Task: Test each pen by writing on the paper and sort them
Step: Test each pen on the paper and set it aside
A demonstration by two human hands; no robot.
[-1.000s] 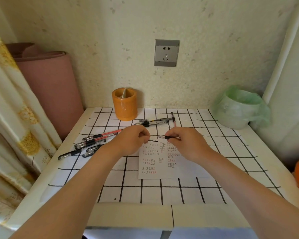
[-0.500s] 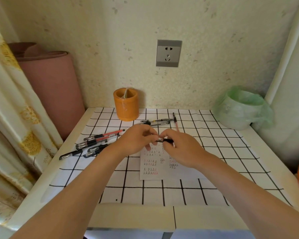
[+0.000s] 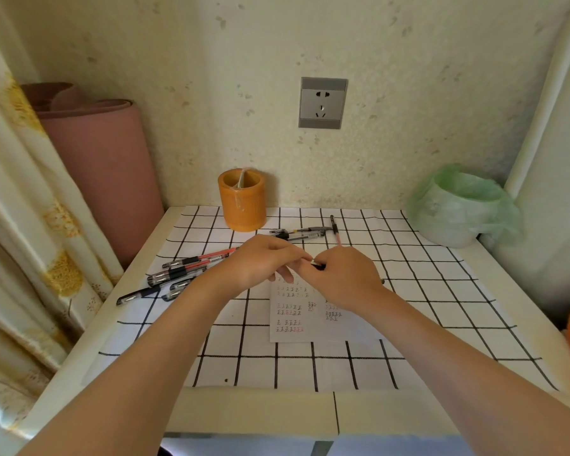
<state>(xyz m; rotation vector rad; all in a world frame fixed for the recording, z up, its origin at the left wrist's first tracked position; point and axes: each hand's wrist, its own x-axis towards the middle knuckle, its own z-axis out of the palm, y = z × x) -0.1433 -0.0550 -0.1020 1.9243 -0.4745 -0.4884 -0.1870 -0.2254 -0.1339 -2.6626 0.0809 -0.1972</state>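
Over grid-cloth desk (image 3: 408, 291) and paper (image 3: 290, 334), our left hand (image 3: 260, 261) and right hand (image 3: 346, 278) pinch one pen (image 3: 318, 265): light, stiff, slick; we grip mid-barrel.

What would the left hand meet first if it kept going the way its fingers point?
The left hand points rightward at the right hand, already meeting it around the small pen pinched between them.
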